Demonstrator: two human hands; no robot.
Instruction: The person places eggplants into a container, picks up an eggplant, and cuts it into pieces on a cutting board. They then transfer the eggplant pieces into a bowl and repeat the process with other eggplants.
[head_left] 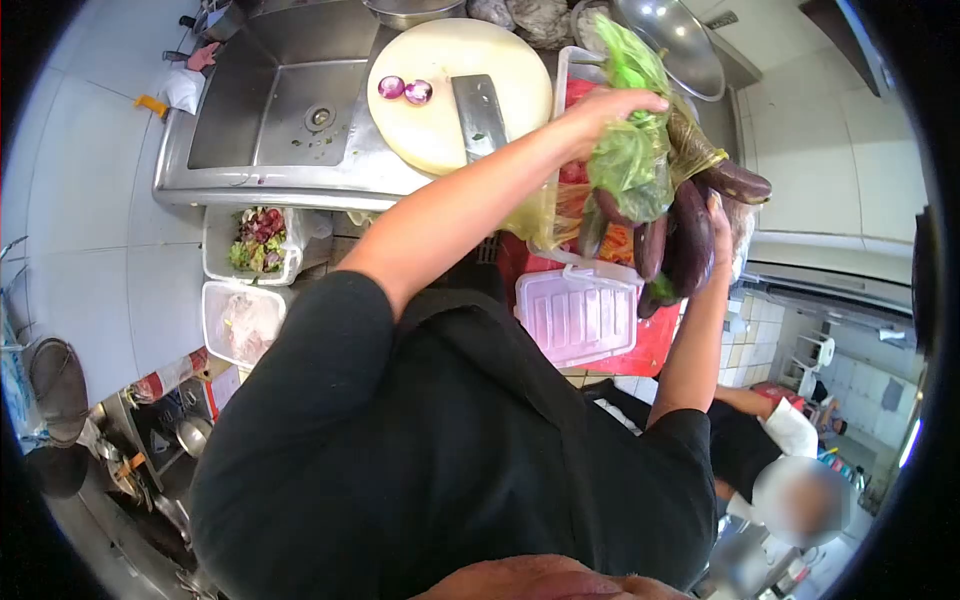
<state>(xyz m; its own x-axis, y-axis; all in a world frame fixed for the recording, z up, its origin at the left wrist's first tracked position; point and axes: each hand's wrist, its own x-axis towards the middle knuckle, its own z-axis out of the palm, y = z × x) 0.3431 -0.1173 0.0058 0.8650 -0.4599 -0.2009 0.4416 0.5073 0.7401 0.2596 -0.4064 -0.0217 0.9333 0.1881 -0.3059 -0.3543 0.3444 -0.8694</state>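
My left hand (618, 106) is closed around a translucent green plastic bag (632, 165) with green vegetables showing through it. My right hand (718, 232) grips long dark eggplants (690, 235) from the right side; its fingers are partly hidden behind them. Several eggplants hang together below the bag, over a clear plastic bin (562, 85) with red and orange bags in it. To the left, a round cutting board (430, 50) holds a cleaver (478, 112) and two purple onion pieces (404, 90).
A steel sink (270, 120) lies left of the board. Below it stand a bin of salad leaves (258, 240) and another bin (240, 320). A pink-looking lidded container (577, 315) sits below the eggplants. A large steel bowl (680, 45) is behind. Another person (745, 440) is at lower right.
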